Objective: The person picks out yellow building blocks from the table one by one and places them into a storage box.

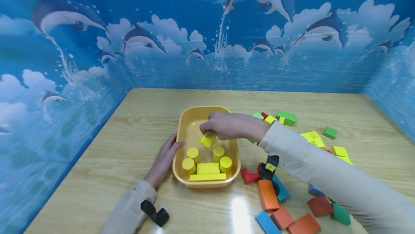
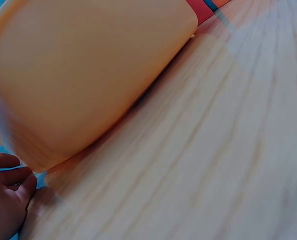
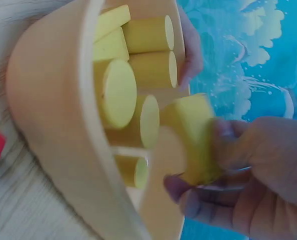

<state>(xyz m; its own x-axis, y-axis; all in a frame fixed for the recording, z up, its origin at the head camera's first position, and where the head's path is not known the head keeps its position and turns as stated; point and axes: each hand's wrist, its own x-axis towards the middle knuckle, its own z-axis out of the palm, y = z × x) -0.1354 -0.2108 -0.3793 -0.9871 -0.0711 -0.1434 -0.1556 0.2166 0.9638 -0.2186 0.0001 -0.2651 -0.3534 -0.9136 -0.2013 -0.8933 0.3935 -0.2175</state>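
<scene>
A yellow-orange plastic tub (image 1: 209,183) stands on the table with yellow cylinders (image 1: 225,163) and flat yellow blocks (image 1: 208,168) at its near end. My left hand (image 1: 164,160) grips the tub's left rim, thumb over the edge and fingers along the outer wall. In the left wrist view, part of the left hand (image 2: 8,192) shows at the tub's end. Over the inside of the tub, my right hand (image 1: 223,125) holds a yellow block (image 1: 208,140) between thumb and fingers. That yellow block (image 3: 192,137) is slightly blurred in the right wrist view, and seems to have a curved side.
Right of the tub lie loose blocks: an orange block (image 1: 268,195), a red block (image 1: 249,176), a blue block (image 1: 267,222), a green block (image 1: 286,117) and several yellow pieces (image 1: 313,139). The right forearm covers some. A dolphin-print backdrop (image 1: 201,68) encloses the table.
</scene>
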